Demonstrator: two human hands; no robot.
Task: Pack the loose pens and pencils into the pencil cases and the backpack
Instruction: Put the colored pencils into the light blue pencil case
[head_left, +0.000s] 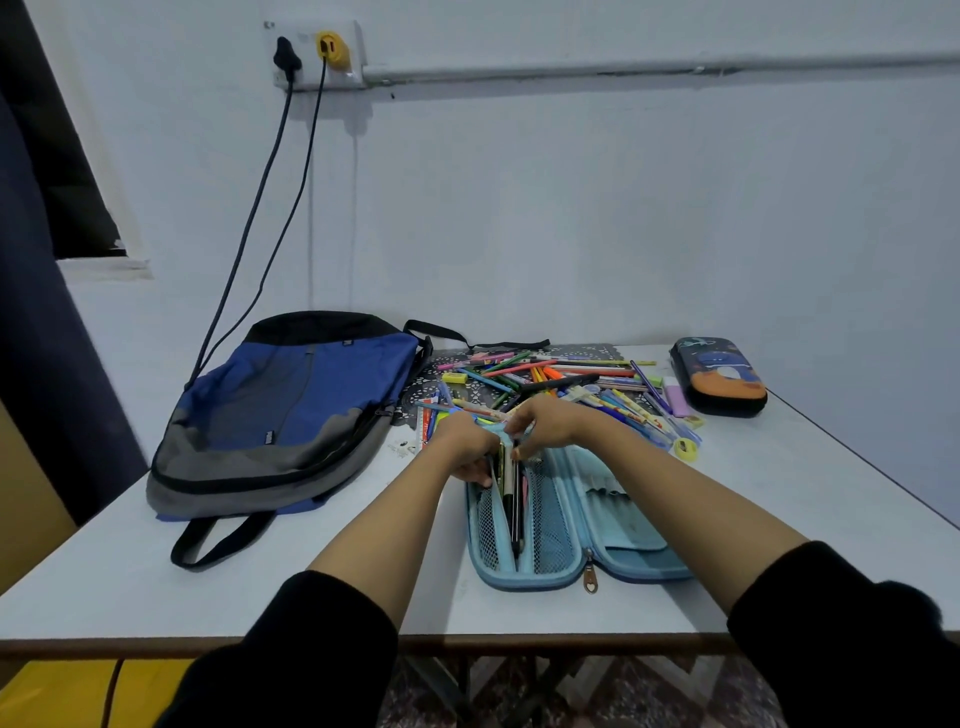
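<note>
A light blue pencil case (571, 525) lies unzipped and spread flat at the front middle of the table. Its mesh left half holds a few dark pens (511, 499). My left hand (467, 447) grips the far end of the case's middle flap. My right hand (543, 423) pinches the tops of the pens at that same end. Behind my hands lies a heap of loose coloured pens and pencils (550, 379). A blue and grey backpack (280, 410) lies flat to the left. At the far right sits a dark, zipped pencil case (719, 374) with an orange picture.
The white table (260, 587) stands against a pale wall. Erasers and a yellow sharpener (685, 447) lie at the right edge of the heap. Two cables (270, 197) hang from a wall socket down behind the backpack. The table's front edge is close to my sleeves.
</note>
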